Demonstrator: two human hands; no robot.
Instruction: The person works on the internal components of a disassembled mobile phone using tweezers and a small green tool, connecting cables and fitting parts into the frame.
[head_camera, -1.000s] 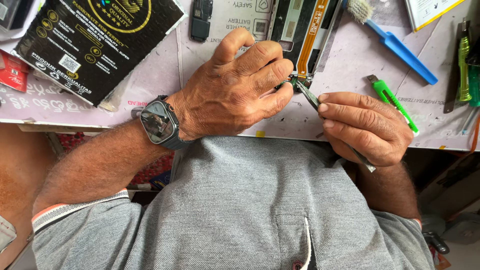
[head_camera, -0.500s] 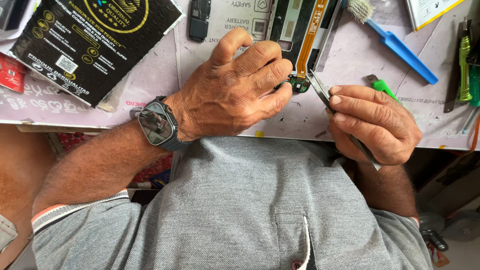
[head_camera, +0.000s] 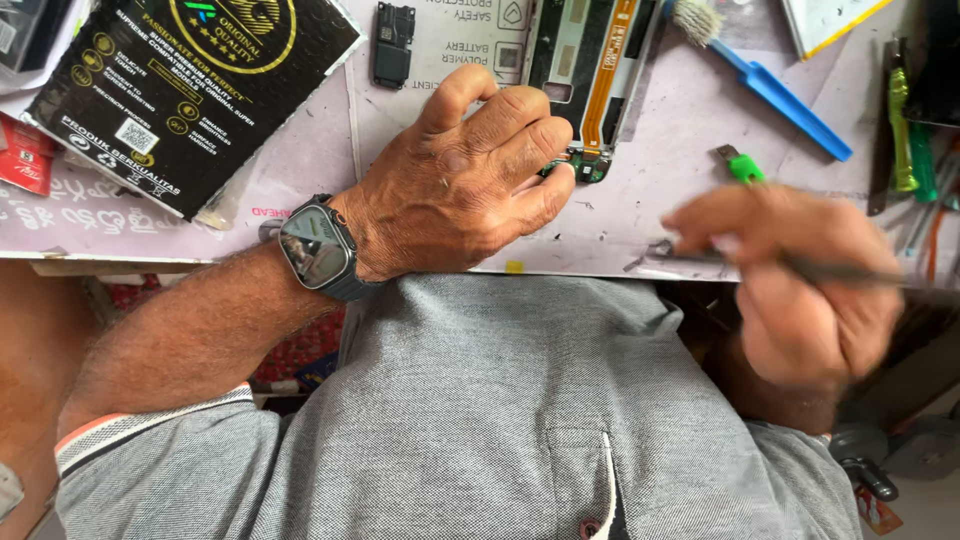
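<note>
The opened phone (head_camera: 590, 75) is lying face down on the work mat (head_camera: 660, 200) like a shallow tray: inside its frame an orange ribbon cable (head_camera: 608, 75) is running lengthwise down to a small green board (head_camera: 585, 163) at the near end. The left hand (head_camera: 460, 185) is pressing down on the mat with its fingers closed together, the fingertips (head_camera: 558, 178) touching that green board and pinning the near end of the phone. A dark watch (head_camera: 315, 248) is sitting on that wrist.

The right hand (head_camera: 800, 275) is blurred with motion, well off to the side of the phone, its fingers clamped around a thin metal tool (head_camera: 860, 270) whose tip is pointing back toward the left hand; the exact kind of tool is too smeared to tell.

Just beyond the right hand's knuckles a green-handled tool (head_camera: 742, 165) is lying on the mat, and farther past it a blue-handled brush (head_camera: 770, 85). Beyond the left hand's thumb a small black part (head_camera: 393, 45) is resting, and out past the wrist a black printed box (head_camera: 190, 90) is lying at an angle. The mat is pale, scuffed and dotted with bits, covering a table whose near edge is meeting the person's grey shirt (head_camera: 480, 420).
</note>
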